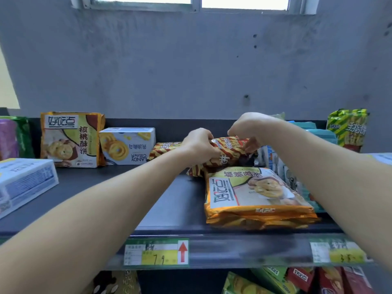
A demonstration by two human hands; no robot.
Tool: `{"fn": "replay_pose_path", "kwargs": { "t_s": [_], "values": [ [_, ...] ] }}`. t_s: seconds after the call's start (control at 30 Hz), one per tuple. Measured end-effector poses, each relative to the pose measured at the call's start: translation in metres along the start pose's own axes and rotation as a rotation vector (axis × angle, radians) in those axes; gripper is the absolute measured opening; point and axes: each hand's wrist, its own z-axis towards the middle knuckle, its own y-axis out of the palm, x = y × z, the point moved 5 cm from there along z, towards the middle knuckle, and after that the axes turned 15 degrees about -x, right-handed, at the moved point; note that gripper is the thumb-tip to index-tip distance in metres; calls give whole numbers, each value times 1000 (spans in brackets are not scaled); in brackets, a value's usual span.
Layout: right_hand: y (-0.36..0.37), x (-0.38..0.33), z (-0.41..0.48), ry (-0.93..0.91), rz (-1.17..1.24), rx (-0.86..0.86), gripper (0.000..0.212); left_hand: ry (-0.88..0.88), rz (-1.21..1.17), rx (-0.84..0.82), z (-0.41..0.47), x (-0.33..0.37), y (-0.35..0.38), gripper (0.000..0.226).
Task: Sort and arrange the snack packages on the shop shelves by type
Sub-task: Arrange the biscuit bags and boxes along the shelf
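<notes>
Toward the back of the shelf (169, 198), a striped red-and-gold packet (230, 153) is held by both hands: left hand (200, 146) grips its left end, right hand (247, 129) pinches its right. An orange biscuit bag (258, 196) lies just in front.

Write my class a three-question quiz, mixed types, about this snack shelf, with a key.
1. True or false: the left hand and right hand both grip the striped package.
2. The front orange bag is: A upright, B lying flat, C hanging.
3. Fill in: the print on the white cookie box at the back reads ____.
Key: 1 true; 2 B; 3 upside down.
</notes>
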Motion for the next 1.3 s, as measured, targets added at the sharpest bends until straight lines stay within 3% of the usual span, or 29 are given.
{"fn": "replay_pose_path", "kwargs": {
  "t_s": [0.1,0.3,0.43,0.53,0.63,0.77,0.9,1.13,1.2,1.3],
  "values": [
    [-3,3,0,-48,-25,49,17,15,-109,70,-1,-8,-12,40],
    [-3,-19,-15,-265,-17,-31,62,62,-378,101,-16,-21,-54,36],
    [3,-47,-22,-343,-95,-55,79,66,-427,137,-38,-25,-94,44],
    [10,-70,-30,-333,-314,24,82,77,-469,109,-57,-28,-115,47],
    [19,-91,-40,-351,-350,46,74,113,-486,121,-75,-35,-134,47],
    [36,-107,-50,-450,-110,-87,60,159,-551,152,-93,-45,-147,47],
    [48,-105,-62,-503,142,-131,58,273,-551,104,-103,-42,-150,44],
    [31,-69,-90,-466,424,73,62,399,-433,376,-105,-17,-139,74],
    [20,-51,-104,-462,513,143,63,387,-545,312,-101,-8,-123,80],
    [2,-24,-128,-439,591,224,61,354,-721,84,-92,11,-91,87]
  ]
}}
